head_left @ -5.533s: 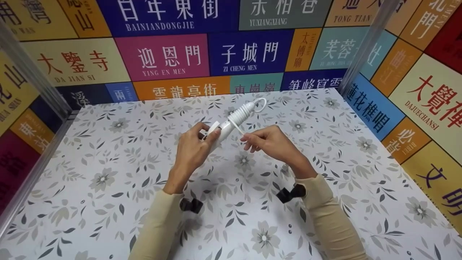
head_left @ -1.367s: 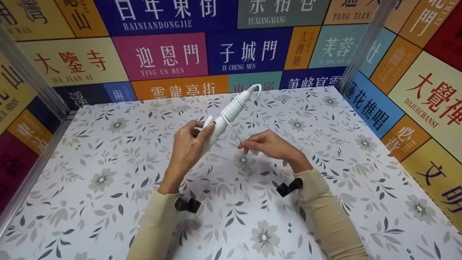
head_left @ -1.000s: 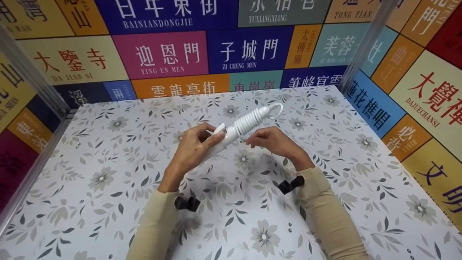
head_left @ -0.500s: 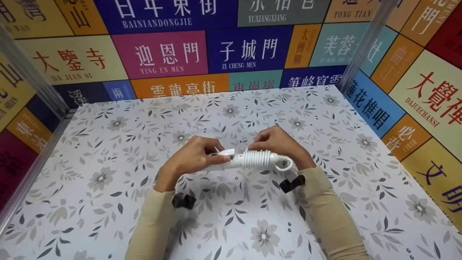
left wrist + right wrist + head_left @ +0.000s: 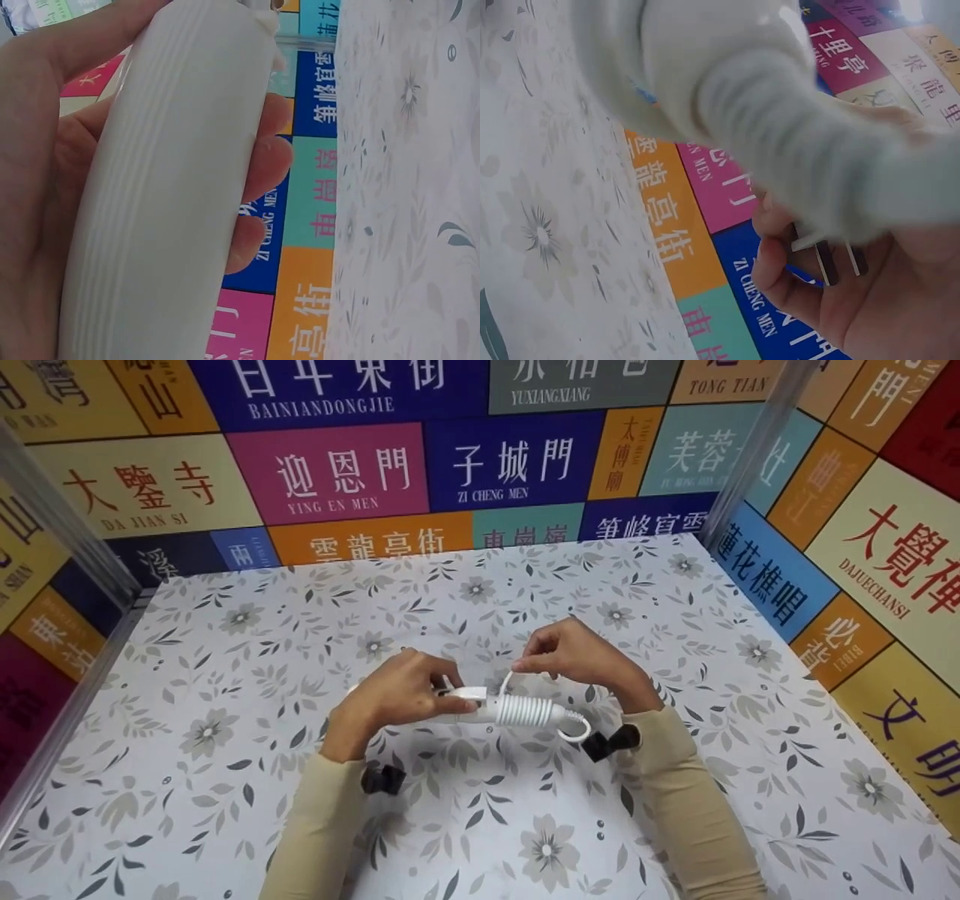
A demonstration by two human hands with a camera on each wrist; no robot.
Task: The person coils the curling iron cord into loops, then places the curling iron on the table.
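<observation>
My left hand (image 5: 409,690) grips a white curling iron (image 5: 487,710), held nearly level above the table. Near the thumb, a flat white lever (image 5: 471,692) stands out from it. Ribbed lines run along its smooth body (image 5: 165,172) in the left wrist view, with fingers wrapped behind. White cord (image 5: 526,710) is wound in several tight turns round the right part, and its ribbed sleeve (image 5: 787,142) loops off the end. My right hand (image 5: 574,656) pinches the cord's free end just above the turns. Two metal plug prongs (image 5: 826,262) show within that hand.
A floral-patterned cloth (image 5: 255,675) covers the table. Colourful sign panels (image 5: 330,472) rise behind and at both sides, with clear corner posts (image 5: 757,457). A black wrist mount (image 5: 384,779) sits at the left cuff, another mount (image 5: 611,742) at the right.
The curling iron has swung from pointing up and away to nearly level, and come closer. My right hand has passed round it to the far side with the cord, whose free length is shorter.
</observation>
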